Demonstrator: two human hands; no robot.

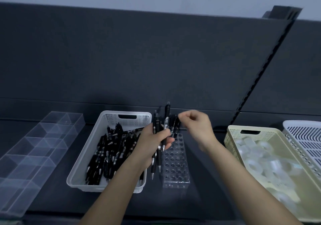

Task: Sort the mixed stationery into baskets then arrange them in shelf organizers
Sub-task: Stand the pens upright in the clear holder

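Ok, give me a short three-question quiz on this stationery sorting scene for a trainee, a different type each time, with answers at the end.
1. True or false: the left hand grips a bundle of black retractable pens.
2. Multiple choice: what lies in the cream perforated plastic basket? A) black pens B) clear tape rolls C) paper clips
3. Fill in: the clear divided organizer tray lies to the ___ of the white perforated plastic basket.
Key: 1 true; 2 B; 3 left.
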